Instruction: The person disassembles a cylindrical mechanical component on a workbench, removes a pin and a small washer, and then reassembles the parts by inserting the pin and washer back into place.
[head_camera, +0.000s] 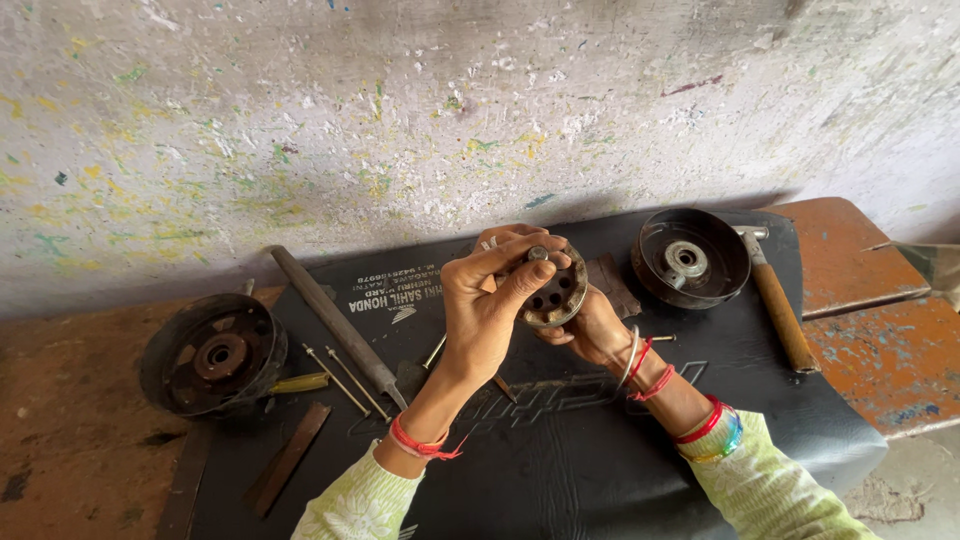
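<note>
My left hand (485, 305) and my right hand (590, 325) are raised together over a black mat (560, 450). Between them they hold a round rusty metal part (555, 290) with several holes in its face. The left thumb and forefinger pinch a small dark piece (538, 254) at the part's top edge. From below and behind, the right hand cups the part. Red threads circle the left wrist; bangles and red threads circle the right one.
A dark round drum (215, 355) lies at the left and another one (690, 258) at the back right. A long file (335, 322), thin rods (345, 377), a flat bar (290, 455), a yellow-handled tool (297, 383) and a wooden-handled hammer (780, 305) lie around. A paint-spattered wall (450, 110) stands behind.
</note>
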